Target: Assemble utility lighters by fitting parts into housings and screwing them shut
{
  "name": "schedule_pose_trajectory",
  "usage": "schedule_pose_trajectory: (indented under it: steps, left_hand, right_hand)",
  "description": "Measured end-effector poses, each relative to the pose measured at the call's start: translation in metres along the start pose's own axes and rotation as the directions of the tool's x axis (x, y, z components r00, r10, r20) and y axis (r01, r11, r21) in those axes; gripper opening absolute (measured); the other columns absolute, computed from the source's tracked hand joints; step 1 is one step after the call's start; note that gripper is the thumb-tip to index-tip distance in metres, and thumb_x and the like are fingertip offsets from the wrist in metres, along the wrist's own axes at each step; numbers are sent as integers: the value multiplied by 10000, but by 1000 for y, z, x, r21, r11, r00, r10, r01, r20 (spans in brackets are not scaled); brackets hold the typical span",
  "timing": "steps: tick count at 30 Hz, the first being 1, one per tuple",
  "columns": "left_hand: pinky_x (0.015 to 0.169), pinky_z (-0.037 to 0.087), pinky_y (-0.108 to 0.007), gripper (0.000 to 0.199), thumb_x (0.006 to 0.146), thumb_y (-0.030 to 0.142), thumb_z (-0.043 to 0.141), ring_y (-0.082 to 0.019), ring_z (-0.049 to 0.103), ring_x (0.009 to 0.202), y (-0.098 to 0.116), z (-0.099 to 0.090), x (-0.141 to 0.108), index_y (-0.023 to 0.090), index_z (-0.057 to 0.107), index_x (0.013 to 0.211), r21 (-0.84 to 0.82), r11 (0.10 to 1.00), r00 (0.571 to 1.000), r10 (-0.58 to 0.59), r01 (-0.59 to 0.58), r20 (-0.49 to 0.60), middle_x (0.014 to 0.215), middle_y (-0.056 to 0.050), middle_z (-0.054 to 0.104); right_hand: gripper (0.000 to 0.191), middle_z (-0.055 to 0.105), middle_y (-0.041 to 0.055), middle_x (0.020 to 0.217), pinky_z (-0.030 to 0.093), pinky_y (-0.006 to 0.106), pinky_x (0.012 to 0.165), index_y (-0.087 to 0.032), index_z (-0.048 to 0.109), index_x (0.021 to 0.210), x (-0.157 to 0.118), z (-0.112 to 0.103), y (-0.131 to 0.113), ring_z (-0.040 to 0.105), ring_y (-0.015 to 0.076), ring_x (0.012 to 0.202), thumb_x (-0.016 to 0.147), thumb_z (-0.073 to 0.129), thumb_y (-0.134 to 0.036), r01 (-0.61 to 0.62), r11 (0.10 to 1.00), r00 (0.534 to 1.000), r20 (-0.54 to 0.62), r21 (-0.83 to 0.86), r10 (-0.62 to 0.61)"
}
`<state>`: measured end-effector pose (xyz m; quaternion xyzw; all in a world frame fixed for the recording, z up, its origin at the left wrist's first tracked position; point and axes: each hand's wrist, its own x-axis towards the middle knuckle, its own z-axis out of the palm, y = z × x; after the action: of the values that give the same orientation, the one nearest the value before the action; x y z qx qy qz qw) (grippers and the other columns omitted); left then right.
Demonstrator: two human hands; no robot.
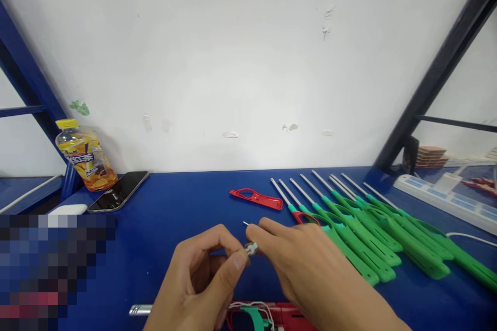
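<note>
My left hand (207,274) pinches a small pale, partly metallic part (251,248) between thumb and forefinger. Right beside it, my right hand (295,258) is closed, its fingertips at the part's other end. A thin metal tip (245,223) pokes out above the right fingers; what it belongs to is hidden. Below both hands lies a red long-nozzle lighter body (289,315), partly covered, with a turquoise piece (254,316) and white wires. A metal tube (140,310) shows left of my left wrist. Farther back rests a red lighter shell half (258,199).
Several green long-nozzle lighters (361,238) lie in a row at right, one with a red part. A white power strip (446,201) is beyond them. At left stand a drink bottle (87,158) and a phone (118,191). A white wall (233,62) closes the back.
</note>
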<state>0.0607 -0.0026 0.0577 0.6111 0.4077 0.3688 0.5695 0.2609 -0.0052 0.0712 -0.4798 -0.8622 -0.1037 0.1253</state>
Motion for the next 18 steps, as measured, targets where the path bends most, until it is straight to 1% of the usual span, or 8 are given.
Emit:
schedule_pose_trajectory:
  steps: [2,5,8,11,15,16,18]
  left_hand:
    - [518,271,-219,581,990,779,674,-85,283,511,-5,-4,3,230,598,816,47,999,999,7,-9,38,576,104,380]
    - [524,285,-220,571,1004,774,654,-91,308,523,-8,-6,3,231,598,837,99,995,1000,14,-17,27,588,101,383]
    - [516,273,-219,587,1009,790,633,-88,288,511,-9,-6,2,229,602,842,119,993,999,12,-17,44,577,104,368]
    - [504,247,-214,594,1000,799,641,-81,263,498,-8,-6,2,227,613,844,104,994,999,8,-12,47,561,111,346]
    - [496,244,-209,589,990,791,657,-74,260,485,-2,-7,2,224,669,830,137,990,1000,21,-23,13,548,106,352]
    - [486,240,-213,586,981,785,670,-69,266,471,1,-6,1,224,692,813,167,986,1000,23,-23,1,545,99,382]
    - [477,265,-222,581,980,767,664,-64,321,452,7,-1,-2,232,735,765,250,968,998,27,-13,-50,566,70,502]
  right_hand:
    - [518,773,-76,871,46,359,419,-280,603,984,2,1,0,486,156,407,645,568,110,0,1000,1000,25,-13,0]
    - [566,815,-44,956,55,355,435,-273,646,1085,3,5,0,619,166,475,662,575,97,12,1000,998,56,-23,-11]
    - [620,828,-13,1033,65,358,467,-266,654,1181,2,8,-1,692,181,545,671,561,75,17,1000,997,75,-22,-16]
    - [630,816,-4,1034,79,363,481,-263,642,1213,1,7,-3,695,186,568,689,535,70,4,1000,996,84,-11,-3]
    - [514,759,-23,929,120,365,489,-273,620,1159,-2,-5,-4,630,198,550,774,533,55,-13,1000,996,89,21,11]
    - [466,740,-27,904,139,366,497,-275,612,1119,-3,-9,-3,620,203,564,796,535,51,-15,999,996,94,37,11]
    - [371,712,-34,887,186,372,525,-280,591,1050,-10,-17,2,621,209,614,864,536,37,-31,995,994,108,97,21]
